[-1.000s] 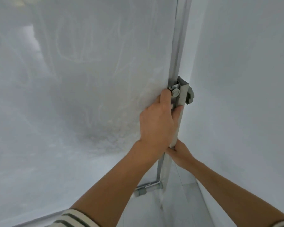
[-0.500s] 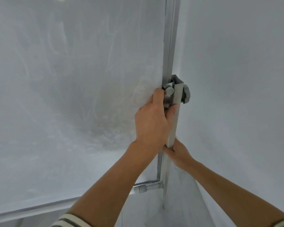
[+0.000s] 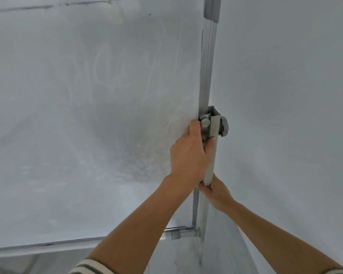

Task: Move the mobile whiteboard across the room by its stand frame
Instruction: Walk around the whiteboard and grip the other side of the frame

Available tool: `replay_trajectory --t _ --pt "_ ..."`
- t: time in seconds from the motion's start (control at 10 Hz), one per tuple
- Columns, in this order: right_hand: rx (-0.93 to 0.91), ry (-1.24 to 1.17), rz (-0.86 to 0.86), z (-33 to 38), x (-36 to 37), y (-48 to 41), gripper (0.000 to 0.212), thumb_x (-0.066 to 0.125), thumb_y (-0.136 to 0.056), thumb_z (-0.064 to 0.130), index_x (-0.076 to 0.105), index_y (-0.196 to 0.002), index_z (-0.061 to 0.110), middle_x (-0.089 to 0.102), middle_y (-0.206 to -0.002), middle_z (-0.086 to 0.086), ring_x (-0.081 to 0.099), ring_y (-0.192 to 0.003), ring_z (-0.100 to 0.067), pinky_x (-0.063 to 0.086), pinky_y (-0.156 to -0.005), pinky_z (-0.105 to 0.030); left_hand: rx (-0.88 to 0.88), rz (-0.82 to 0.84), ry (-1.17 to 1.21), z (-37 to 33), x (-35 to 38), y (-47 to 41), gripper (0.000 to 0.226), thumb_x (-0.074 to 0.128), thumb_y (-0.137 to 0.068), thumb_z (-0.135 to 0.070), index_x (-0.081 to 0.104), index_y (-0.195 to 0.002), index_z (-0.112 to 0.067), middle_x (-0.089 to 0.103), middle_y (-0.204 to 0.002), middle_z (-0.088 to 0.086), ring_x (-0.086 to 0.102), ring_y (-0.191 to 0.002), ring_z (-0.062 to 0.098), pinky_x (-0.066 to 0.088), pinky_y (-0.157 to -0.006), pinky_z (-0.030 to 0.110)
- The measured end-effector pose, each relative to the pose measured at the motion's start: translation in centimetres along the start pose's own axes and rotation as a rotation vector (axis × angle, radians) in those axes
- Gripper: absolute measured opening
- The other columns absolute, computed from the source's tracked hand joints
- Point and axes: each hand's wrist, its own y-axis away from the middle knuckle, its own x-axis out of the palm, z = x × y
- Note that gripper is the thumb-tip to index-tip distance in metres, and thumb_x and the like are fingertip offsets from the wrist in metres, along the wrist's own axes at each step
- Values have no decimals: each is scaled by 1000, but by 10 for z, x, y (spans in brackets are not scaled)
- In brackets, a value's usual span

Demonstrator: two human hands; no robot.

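since the earlier frames the upright post [image 3: 206, 76] of the stand has straightened from a lean to near vertical, and the whiteboard [image 3: 87, 115] top edge has come into view. left hand [image 3: 188, 155] is wrapped tight around the post just below the clamp knob [image 3: 223, 126]; right hand [image 3: 216, 191] is closed on the post below the left. the wall [image 3: 285, 95] lies just beside the post, so the board is judged mid-move, close to the corner.
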Motion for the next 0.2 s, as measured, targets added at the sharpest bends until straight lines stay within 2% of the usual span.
replay_trajectory --t 0.1,0.2 --pt "13 29 57 -1 -2 3 41 55 -91 42 47 -126 21 69 -105 -1 66 -92 -20 55 -84 -43 -53 21 -21 -15 -2 5 32 54 -93 -30 45 -116 -11 64 -101 5 60 -76 22 49 -64 34" --pt "58 164 169 -1 -20 7 48 58 -87 47 46 -127 22 66 -112 -2 63 -94 -21 51 -78 -33 -160 84 -21 -13 -10 20 39 56 -91 -34 43 -124 -18 61 -111 0 63 -88 20 54 -76 37"
